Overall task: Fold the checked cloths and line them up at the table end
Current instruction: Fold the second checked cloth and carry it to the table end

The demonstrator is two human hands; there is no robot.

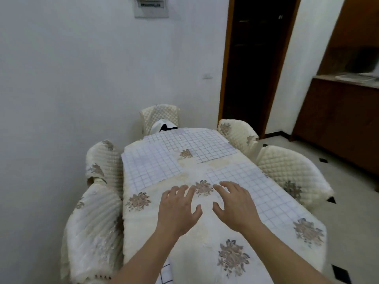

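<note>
1. Two hands hover low over the table [205,232]: the left hand [178,210] and the right hand [235,206], palms down, fingers [224,186] spread and holding nothing. Whether they touch the tablecloth cannot be told.
2. One corner of checked cloth [166,273] shows at the near edge beneath the left forearm; the rest is out of view.
3. Just beyond the right hand lies the right cloth [264,193], flat, its near-left edge at the fingertips. It looks like the one to fold first. Pinch two corners of one side, carry them onto the opposite corners, match the grid lines, then smooth the crease outward.
4. Farther left, the left cloth [151,169] lies flat, apart from the left hand.
5. At the far end, the far cloths [205,144] lie unfolded and overlapping. They probably need folding before a row fits there.
</note>
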